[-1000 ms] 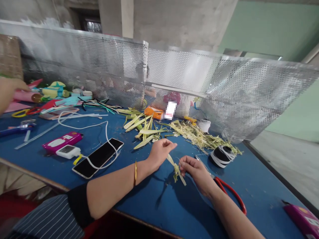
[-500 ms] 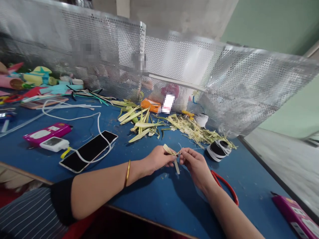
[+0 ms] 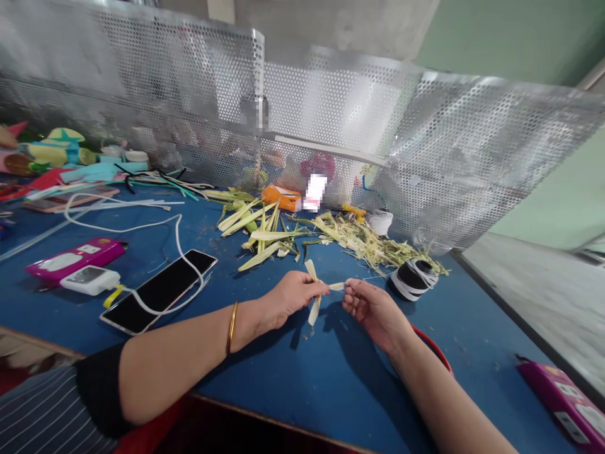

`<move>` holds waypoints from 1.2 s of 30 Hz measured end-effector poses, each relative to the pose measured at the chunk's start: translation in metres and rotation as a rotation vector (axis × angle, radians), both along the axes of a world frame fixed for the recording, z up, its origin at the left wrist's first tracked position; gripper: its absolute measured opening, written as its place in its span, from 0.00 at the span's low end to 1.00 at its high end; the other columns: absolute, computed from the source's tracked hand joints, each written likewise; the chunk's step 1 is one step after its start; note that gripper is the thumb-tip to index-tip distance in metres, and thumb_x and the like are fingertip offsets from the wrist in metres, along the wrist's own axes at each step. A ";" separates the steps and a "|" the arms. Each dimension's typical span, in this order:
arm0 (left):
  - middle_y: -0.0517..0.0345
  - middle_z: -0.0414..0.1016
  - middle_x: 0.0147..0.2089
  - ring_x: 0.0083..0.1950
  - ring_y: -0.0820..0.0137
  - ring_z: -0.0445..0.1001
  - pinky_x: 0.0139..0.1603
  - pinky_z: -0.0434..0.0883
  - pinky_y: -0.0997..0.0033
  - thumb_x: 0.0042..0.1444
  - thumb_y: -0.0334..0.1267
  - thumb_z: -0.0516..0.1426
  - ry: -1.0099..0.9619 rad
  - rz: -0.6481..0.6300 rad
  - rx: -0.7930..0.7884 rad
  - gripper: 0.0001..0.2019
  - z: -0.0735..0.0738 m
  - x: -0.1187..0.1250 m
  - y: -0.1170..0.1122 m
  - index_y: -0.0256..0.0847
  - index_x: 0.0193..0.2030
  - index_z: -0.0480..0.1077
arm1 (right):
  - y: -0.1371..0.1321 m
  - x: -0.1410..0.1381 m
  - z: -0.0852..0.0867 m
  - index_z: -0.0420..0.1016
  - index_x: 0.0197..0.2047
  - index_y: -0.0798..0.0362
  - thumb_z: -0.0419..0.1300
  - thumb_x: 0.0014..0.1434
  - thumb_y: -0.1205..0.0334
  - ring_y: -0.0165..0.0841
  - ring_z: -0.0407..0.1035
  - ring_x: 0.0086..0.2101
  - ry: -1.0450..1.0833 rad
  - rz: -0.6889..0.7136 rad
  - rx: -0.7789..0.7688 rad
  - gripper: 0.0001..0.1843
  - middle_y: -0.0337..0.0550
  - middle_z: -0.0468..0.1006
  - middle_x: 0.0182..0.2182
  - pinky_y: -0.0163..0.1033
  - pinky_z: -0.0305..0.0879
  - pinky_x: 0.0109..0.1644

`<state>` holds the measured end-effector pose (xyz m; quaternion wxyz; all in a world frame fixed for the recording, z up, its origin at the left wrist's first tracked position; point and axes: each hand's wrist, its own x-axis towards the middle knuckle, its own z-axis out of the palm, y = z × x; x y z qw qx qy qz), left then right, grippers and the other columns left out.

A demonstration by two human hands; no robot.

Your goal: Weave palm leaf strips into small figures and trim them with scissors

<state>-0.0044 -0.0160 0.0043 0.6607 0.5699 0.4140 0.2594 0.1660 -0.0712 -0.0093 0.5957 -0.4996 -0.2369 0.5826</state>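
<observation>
A phone (image 3: 161, 295) lies well left of the spool (image 3: 410, 281). Nearer the spool, the left hand (image 3: 293, 296) clamps a husk (image 3: 314, 310) between thumb and fingers; just left of the spool, the right hand (image 3: 373, 309) pinches thread at the husk's right tip.

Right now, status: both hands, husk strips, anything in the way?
Left fingers pinching pale husk strips. Right fingers closed at one strip's end. Red handle partly hidden by right forearm; nothing seen blocking the work.
</observation>
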 end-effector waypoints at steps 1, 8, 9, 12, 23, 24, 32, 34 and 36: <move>0.69 0.55 0.17 0.20 0.79 0.49 0.23 0.45 0.71 0.44 0.44 0.62 0.011 0.022 0.007 0.12 0.001 0.000 0.001 0.38 0.22 0.67 | 0.001 0.003 0.000 0.76 0.30 0.56 0.73 0.42 0.60 0.26 0.69 0.23 -0.035 -0.024 0.002 0.13 0.37 0.74 0.24 0.34 0.70 0.31; 0.68 0.54 0.16 0.20 0.79 0.47 0.24 0.46 0.72 0.44 0.39 0.60 0.044 0.117 0.040 0.08 0.002 -0.007 0.019 0.38 0.21 0.69 | -0.021 0.037 0.041 0.75 0.34 0.52 0.65 0.49 0.51 0.33 0.69 0.28 -0.778 -0.137 0.257 0.14 0.41 0.76 0.28 0.40 0.66 0.36; 0.67 0.54 0.17 0.20 0.79 0.48 0.24 0.46 0.71 0.44 0.39 0.61 0.043 0.126 0.045 0.08 0.002 -0.009 0.022 0.37 0.21 0.69 | -0.031 0.042 0.045 0.74 0.35 0.51 0.62 0.52 0.49 0.34 0.70 0.30 -0.943 -0.110 0.262 0.14 0.41 0.76 0.28 0.40 0.65 0.36; 0.66 0.55 0.17 0.19 0.79 0.48 0.23 0.44 0.71 0.44 0.39 0.61 0.037 0.158 0.047 0.09 0.002 -0.011 0.026 0.37 0.21 0.69 | -0.063 0.053 0.037 0.73 0.38 0.47 0.57 0.55 0.48 0.38 0.71 0.30 -1.550 0.008 0.053 0.13 0.42 0.77 0.31 0.40 0.61 0.33; 0.64 0.56 0.16 0.19 0.79 0.50 0.22 0.44 0.71 0.47 0.34 0.61 -0.031 0.142 -0.046 0.10 0.002 -0.010 0.021 0.37 0.19 0.68 | -0.101 0.083 -0.022 0.65 0.60 0.54 0.50 0.52 0.63 0.42 0.75 0.38 -1.957 0.195 -0.203 0.30 0.51 0.78 0.42 0.41 0.66 0.40; 0.65 0.56 0.16 0.18 0.79 0.50 0.22 0.44 0.71 0.47 0.33 0.61 -0.034 0.152 -0.058 0.10 0.003 -0.010 0.022 0.37 0.18 0.67 | -0.098 0.083 -0.018 0.64 0.60 0.54 0.51 0.52 0.63 0.42 0.75 0.36 -1.926 0.219 -0.238 0.31 0.50 0.79 0.40 0.41 0.65 0.38; 0.65 0.57 0.16 0.18 0.79 0.50 0.21 0.43 0.73 0.50 0.33 0.60 -0.048 0.218 -0.080 0.11 0.002 -0.013 0.035 0.36 0.19 0.66 | -0.091 0.053 -0.012 0.63 0.60 0.50 0.63 0.48 0.48 0.35 0.68 0.26 -0.922 0.066 0.066 0.36 0.41 0.73 0.31 0.39 0.63 0.30; 0.65 0.57 0.16 0.18 0.79 0.51 0.21 0.43 0.73 0.51 0.34 0.60 -0.043 0.215 -0.080 0.10 0.001 -0.013 0.037 0.36 0.21 0.68 | -0.083 0.032 -0.006 0.66 0.57 0.49 0.66 0.48 0.50 0.33 0.67 0.28 -0.615 0.067 0.152 0.34 0.42 0.73 0.35 0.38 0.63 0.31; 0.65 0.57 0.17 0.18 0.79 0.51 0.20 0.42 0.74 0.51 0.35 0.61 -0.043 0.208 -0.075 0.09 0.001 -0.014 0.038 0.35 0.23 0.69 | -0.067 0.011 0.004 0.69 0.54 0.50 0.69 0.47 0.55 0.29 0.62 0.26 -0.430 0.124 0.217 0.31 0.38 0.71 0.31 0.37 0.63 0.32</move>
